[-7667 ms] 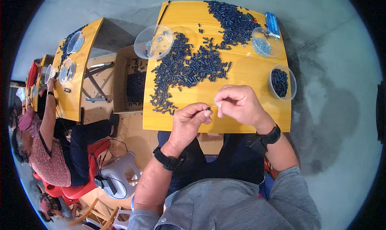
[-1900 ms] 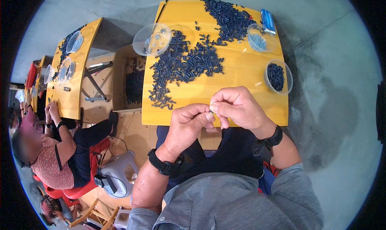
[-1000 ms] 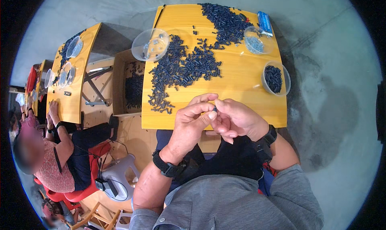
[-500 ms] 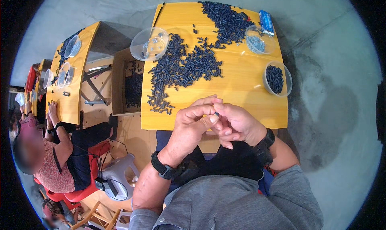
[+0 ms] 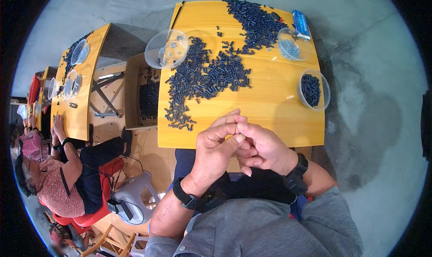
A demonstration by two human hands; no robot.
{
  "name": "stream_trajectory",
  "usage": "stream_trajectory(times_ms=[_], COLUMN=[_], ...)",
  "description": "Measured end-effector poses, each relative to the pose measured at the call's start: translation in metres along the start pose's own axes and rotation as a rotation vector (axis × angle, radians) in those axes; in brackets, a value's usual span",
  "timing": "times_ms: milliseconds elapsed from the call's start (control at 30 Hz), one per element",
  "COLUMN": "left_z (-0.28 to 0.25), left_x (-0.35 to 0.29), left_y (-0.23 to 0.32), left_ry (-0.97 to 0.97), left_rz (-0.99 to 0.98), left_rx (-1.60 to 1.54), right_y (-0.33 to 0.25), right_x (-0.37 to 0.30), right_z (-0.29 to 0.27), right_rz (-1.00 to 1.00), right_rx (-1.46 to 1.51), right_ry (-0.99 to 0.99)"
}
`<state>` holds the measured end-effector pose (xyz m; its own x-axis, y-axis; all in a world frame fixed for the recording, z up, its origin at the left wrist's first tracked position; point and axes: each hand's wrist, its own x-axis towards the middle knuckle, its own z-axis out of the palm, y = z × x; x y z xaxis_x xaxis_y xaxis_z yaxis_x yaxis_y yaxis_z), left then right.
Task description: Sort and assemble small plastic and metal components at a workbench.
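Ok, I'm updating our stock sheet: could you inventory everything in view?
Table: one, yellow, central.
Pieces: too many to count, black, mostly heaped on it.
Tubs: at least six, clear, this table and left.
Bits: many, blue-grey, in the rear right tub.
Rod: one, black, far-left corner.
Box: one, blue, far-right corner.
Carton: one, brown, floor, left.
Other tables: at least two, yellow, left.
Seats: several, grey, red and tan, lower left.
Co-workers: at least two, nearest in reddish top, left.
Wristbands: two, black, wrists.
Left hand: one, bare, at table's front edge.
Right hand: one, bare, against the left.
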<state>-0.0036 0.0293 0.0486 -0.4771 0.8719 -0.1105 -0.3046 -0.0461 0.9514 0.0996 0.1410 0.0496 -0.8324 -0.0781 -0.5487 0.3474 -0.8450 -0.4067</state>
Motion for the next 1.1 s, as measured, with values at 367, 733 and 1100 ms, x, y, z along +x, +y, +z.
stream_trajectory(times_ms=[367,733,1100], left_z=[-0.016,-0.031,-0.044], left_x=[0.005,0.014,0.032], left_y=[-0.017,-0.089,-0.115], left_ry=[0.05,0.204,0.429], left_rz=[-0.346,-0.22,0.06], left_rx=[-0.036,0.226,0.56], right_y=[0.028,-0.078,-0.094], right_x=[0.024,-0.062,-0.056], right_z=[-0.007,-0.077,-0.098], right_rz=[-0.064,-0.8,-0.797], right_rx=[0.231,-1.468,-1.68], right_ry=[0.129,1.126,1.259])
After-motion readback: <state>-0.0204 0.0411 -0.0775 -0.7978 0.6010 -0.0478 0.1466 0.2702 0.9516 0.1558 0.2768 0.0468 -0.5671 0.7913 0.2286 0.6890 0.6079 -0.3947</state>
